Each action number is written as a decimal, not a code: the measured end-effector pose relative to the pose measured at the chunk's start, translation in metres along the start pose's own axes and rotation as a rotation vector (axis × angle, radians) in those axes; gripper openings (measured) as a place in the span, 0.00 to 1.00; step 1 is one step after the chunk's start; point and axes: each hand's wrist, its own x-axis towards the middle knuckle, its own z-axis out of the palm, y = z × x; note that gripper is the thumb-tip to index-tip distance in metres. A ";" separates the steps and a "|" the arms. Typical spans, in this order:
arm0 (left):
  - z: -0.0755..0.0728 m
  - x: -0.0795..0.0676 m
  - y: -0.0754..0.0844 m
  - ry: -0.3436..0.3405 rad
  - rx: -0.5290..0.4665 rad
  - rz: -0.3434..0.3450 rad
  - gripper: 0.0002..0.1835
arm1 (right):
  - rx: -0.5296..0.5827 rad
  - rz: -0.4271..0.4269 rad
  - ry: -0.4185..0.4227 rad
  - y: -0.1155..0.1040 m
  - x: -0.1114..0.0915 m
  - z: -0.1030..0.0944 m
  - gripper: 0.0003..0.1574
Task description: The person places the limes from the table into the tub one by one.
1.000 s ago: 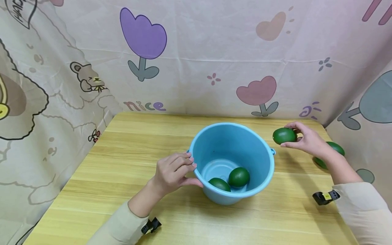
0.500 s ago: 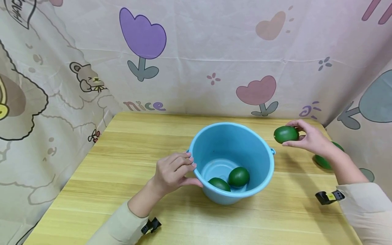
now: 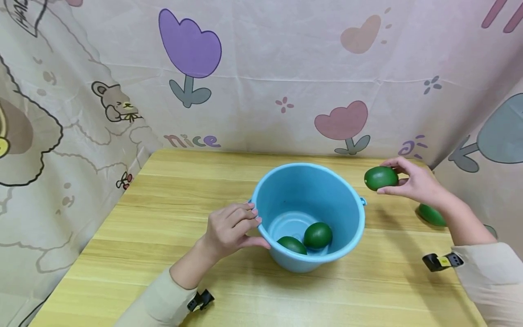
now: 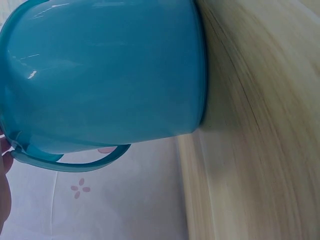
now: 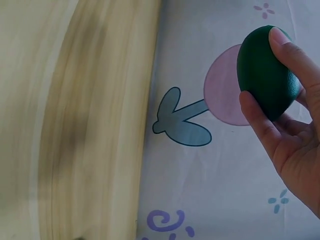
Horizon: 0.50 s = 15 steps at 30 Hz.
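Observation:
A light blue bucket [image 3: 294, 264] stands on the wooden table in the head view. My left hand [image 3: 229, 229] holds its left rim, fingertips on the edge and thumb lower along the outside. Two dark green avocados lie on the bucket's bottom, one avocado [image 3: 318, 235] fully seen and another avocado [image 3: 292, 245] partly hidden by the near rim. To the right of the bucket, my right hand [image 3: 418, 184] pinches an avocado [image 3: 380, 177] between thumb and fingers, in the air. The right wrist view shows this held avocado [image 5: 265, 72] too.
Another green avocado [image 3: 431, 215] rests at the table's right edge, partly behind my right forearm. The bucket's handle [image 4: 75, 164] hangs on the far side from the left wrist camera. Printed cloth [image 3: 261, 118] walls the table's back and sides.
My right hand with its avocado has risen slightly, staying right of the bucket. The forearm has shifted right and covers more of the fruit at the table's edge. My left hand stays put.

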 end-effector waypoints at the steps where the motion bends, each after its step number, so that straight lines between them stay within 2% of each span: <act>1: 0.000 0.000 0.000 0.000 0.000 0.000 0.29 | 0.006 0.001 -0.002 -0.001 0.000 -0.001 0.40; 15: 0.000 0.000 0.000 -0.005 -0.004 -0.007 0.29 | 0.031 0.034 -0.019 -0.011 0.000 -0.010 0.39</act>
